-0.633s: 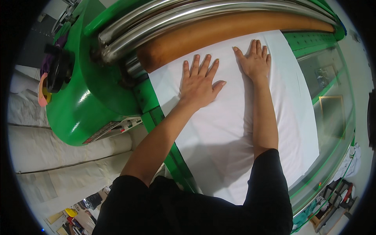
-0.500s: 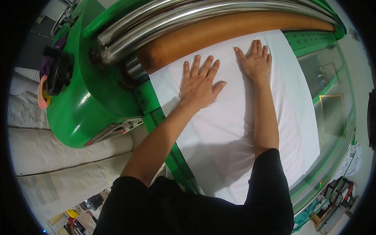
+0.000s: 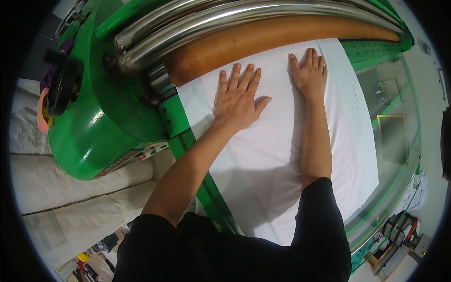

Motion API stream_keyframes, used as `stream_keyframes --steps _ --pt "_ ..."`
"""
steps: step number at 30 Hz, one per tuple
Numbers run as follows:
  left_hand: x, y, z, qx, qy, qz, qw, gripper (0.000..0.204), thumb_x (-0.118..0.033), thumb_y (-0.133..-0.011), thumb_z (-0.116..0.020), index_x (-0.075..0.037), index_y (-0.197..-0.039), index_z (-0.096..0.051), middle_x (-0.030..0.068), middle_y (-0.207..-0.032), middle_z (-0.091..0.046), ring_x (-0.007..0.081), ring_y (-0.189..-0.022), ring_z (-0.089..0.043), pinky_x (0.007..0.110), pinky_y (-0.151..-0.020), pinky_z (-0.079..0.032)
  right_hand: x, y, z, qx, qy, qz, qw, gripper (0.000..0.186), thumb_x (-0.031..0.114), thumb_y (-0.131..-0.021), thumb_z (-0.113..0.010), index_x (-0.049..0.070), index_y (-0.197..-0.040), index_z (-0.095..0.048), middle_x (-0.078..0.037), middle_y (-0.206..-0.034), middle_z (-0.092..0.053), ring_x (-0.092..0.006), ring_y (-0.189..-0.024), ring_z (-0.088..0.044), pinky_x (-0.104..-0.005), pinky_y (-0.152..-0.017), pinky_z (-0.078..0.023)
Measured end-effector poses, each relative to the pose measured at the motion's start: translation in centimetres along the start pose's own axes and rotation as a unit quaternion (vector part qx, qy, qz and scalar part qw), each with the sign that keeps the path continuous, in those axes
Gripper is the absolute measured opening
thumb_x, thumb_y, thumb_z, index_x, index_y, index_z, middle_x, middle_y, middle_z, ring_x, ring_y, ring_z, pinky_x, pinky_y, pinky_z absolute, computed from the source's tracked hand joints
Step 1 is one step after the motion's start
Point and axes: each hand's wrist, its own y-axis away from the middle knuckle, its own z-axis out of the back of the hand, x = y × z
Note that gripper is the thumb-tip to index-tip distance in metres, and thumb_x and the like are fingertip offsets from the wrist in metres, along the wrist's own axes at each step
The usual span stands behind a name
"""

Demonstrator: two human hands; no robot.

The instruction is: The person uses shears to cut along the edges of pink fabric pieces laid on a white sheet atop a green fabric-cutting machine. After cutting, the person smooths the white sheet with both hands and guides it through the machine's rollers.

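Note:
Both palms press flat on a white fabric sheet that lies over the bed of a green roller machine. My left hand is open with its fingers spread, a little short of the brown roller. Farther right, my right hand also lies open, its fingers closer together and pointing at the roller. The far edge of the sheet meets the roller; whether it passes beneath cannot be seen. Soft wrinkles run through the fabric beside my right forearm. A paler sheet edge shows along the right side.
Shiny metal rollers run behind the brown one. A black handwheel sticks out at the left, with a pink tape roll hanging by it. Large pale wrapped rolls lie left of the machine. To the right is a transparent panel.
My right hand has shifted slightly right across the fabric, its thumb now nearer the fingers. The left hand stays almost in place. The whole view has tilted a little.

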Motion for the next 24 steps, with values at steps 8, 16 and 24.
stream_keyframes --steps 8,16,24 --pt "0.2 -0.2 -0.1 -0.013 0.011 -0.003 1.000 0.079 -0.062 -0.110 -0.048 -0.013 -0.172 -0.037 0.0094 -0.180 -0.032 0.0365 -0.167 -0.023 0.060 -0.136 -0.013 0.5 -0.3 0.4 0.000 0.007 -0.013 1.000 0.111 0.086 -0.100 -0.036 0.006 -0.175 -0.024 -0.010 -0.183 -0.025 -0.0351 -0.169 -0.017 -0.0470 -0.138 -0.013" --pt "1.0 -0.3 -0.3 -0.005 0.035 -0.046 0.998 0.079 -0.060 -0.111 -0.046 -0.007 -0.170 -0.038 0.0100 -0.179 -0.034 0.0341 -0.167 -0.025 0.054 -0.137 -0.014 0.8 -0.4 0.5 0.008 0.034 0.001 0.999 0.124 0.095 -0.092 -0.041 0.005 -0.175 -0.024 -0.016 -0.182 -0.023 -0.0350 -0.170 -0.016 -0.0477 -0.138 -0.012" --pt "1.2 -0.6 0.2 0.005 0.022 -0.043 0.999 0.078 -0.059 -0.112 -0.045 -0.006 -0.169 -0.039 0.0110 -0.177 -0.036 0.0339 -0.167 -0.025 0.053 -0.137 -0.015 0.7 -0.8 0.1 0.001 0.011 0.018 1.000 0.130 0.097 -0.088 -0.045 0.002 -0.174 -0.024 -0.022 -0.181 -0.023 -0.0369 -0.169 -0.016 -0.0482 -0.137 -0.012"
